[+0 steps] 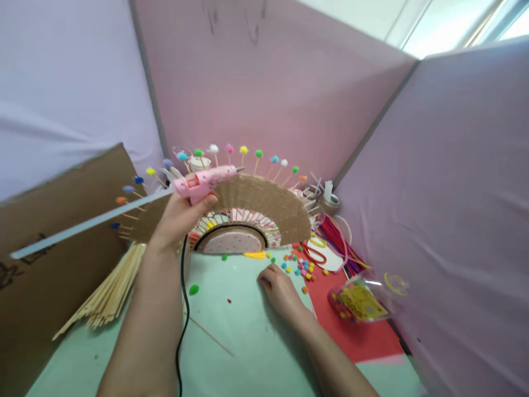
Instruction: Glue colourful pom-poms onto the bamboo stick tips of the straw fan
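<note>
Pink and lilac partition walls (pixel 268 82) box in the worktop (pixel 248 331), pale green surface. Brown cardboard sheet (pixel 53 220) leans at the left wall. Cardboard fan (pixel 264 201) stands upright at the back of the worktop: semicircle, skewers radiating from its rim, each tipped with a coloured pom-pom, pink dotted arch at its base. Red paper sheet (pixel 355 336) lies on the right side of the worktop. Bundle of bamboo skewers (pixel 107 292) lies at the left, below the fan's edge. Left hand (pixel 177 220) raised in front of the fan, fingers clenched round the grip of a pink glue gun (pixel 204 181); nozzle points right along the fan's top edge, long glue stick juts out the rear to the left, black cord hangs down by the forearm. Right hand (pixel 283 289) down on the worktop, fingertips curled onto something small; can't tell if gripped. Clear bag of pom-poms (pixel 359 300) on the red sheet, near the right hand. Loose pom-poms (pixel 300 267) scattered just beyond the right fingertips. Single green pom-pom (pixel 194 289) lies beside the cord.
</note>
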`<move>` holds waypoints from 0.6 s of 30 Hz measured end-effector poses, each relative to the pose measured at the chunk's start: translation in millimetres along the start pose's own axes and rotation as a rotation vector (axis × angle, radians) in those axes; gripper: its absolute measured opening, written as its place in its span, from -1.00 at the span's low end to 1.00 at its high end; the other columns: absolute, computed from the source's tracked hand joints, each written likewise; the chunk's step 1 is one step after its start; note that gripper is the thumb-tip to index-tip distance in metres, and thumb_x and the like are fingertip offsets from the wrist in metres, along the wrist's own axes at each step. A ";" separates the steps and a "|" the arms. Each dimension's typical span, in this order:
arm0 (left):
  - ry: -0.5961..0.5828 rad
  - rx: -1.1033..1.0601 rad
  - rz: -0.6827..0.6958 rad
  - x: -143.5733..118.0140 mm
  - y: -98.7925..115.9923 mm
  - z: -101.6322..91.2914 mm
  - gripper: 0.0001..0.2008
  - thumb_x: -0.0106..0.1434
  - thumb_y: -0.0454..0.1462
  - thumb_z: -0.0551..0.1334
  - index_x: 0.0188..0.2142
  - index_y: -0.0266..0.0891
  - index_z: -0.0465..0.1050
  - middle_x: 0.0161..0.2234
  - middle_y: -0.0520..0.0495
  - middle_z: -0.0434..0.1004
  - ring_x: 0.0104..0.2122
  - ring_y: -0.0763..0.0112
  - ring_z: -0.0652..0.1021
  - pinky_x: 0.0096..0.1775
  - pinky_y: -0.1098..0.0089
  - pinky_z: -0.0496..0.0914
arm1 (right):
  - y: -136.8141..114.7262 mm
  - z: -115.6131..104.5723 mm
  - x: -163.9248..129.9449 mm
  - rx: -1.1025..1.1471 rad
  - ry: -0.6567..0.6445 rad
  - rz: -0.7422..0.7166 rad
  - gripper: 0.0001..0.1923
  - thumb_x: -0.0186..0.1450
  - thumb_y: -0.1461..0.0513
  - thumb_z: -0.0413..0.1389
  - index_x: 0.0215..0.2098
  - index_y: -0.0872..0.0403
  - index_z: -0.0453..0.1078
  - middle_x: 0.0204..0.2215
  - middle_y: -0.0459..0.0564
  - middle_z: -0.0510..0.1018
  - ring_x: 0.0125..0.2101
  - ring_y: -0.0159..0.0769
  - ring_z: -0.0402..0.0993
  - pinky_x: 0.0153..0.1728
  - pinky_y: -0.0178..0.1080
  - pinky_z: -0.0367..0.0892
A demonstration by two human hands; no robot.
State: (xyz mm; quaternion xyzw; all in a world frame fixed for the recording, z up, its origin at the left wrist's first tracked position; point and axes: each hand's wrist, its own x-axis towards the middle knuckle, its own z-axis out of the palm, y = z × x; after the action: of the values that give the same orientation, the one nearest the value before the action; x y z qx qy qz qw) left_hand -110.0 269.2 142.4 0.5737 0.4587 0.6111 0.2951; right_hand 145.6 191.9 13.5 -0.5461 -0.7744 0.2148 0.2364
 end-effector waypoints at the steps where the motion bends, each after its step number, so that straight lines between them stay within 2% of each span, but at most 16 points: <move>1: -0.001 0.014 0.000 0.3 1.6 -0.1 -0.76 0.07 -0.12 0.36 -0.45 -0.23 0.43 -0.52 0.05 0.39 -0.50 0.45 0.39 -0.44 0.39 0.30 | -3.4 -2.9 3.5 0.066 0.031 -0.012 -0.79 0.22 0.43 0.03 -0.38 0.10 0.48 -0.37 0.01 0.50 -0.33 -0.28 0.45 -0.24 -0.25 0.33; 6: -0.016 0.010 0.012 -0.5 5.9 -2.2 -0.74 0.03 -0.10 0.38 -0.41 -0.22 0.45 -0.45 -0.01 0.47 -0.45 0.37 0.45 -0.41 0.39 0.36 | -46.0 -44.0 36.5 0.643 0.198 -0.079 -0.93 0.17 0.28 0.18 -0.34 0.07 0.45 -0.39 -0.08 0.49 -0.40 -0.36 0.41 -0.33 -0.30 0.33; 10: -0.057 -0.020 -0.004 -1.9 7.1 -5.8 -0.70 0.04 -0.10 0.38 -0.31 -0.22 0.47 -0.33 -0.05 0.53 -0.36 0.31 0.50 -0.34 0.36 0.38 | -84.5 -73.9 74.9 0.974 0.383 -0.105 -0.82 0.10 0.20 0.30 -0.35 0.05 0.44 -0.44 -0.15 0.47 -0.41 -0.41 0.39 -0.33 -0.34 0.33; 13: -0.086 -0.039 -0.001 -2.3 9.3 -6.7 -0.61 0.07 -0.09 0.37 -0.15 -0.22 0.47 -0.21 -0.09 0.55 -0.28 0.28 0.52 -0.29 0.35 0.41 | -98.6 -78.9 101.5 1.167 0.469 -0.105 -0.79 0.07 0.19 0.32 -0.34 0.05 0.45 -0.41 -0.14 0.51 -0.37 -0.41 0.43 -0.25 -0.31 0.38; 18: -0.119 -0.066 -0.010 -2.2 9.6 -6.4 -0.42 0.08 -0.10 0.38 0.08 -0.20 0.39 -0.10 -0.15 0.54 -0.13 0.17 0.53 -0.18 0.26 0.46 | -102.4 -73.4 128.4 1.410 0.477 -0.095 -0.73 0.00 0.20 0.36 -0.34 0.03 0.47 -0.33 -0.10 0.58 -0.31 -0.39 0.49 -0.12 -0.22 0.45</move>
State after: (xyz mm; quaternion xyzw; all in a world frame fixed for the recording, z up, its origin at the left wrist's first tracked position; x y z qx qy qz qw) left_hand -114.3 262.0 150.6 0.5967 0.4228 0.5893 0.3434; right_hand 76.0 287.1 149.3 -0.2625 -0.4035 0.5256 0.7014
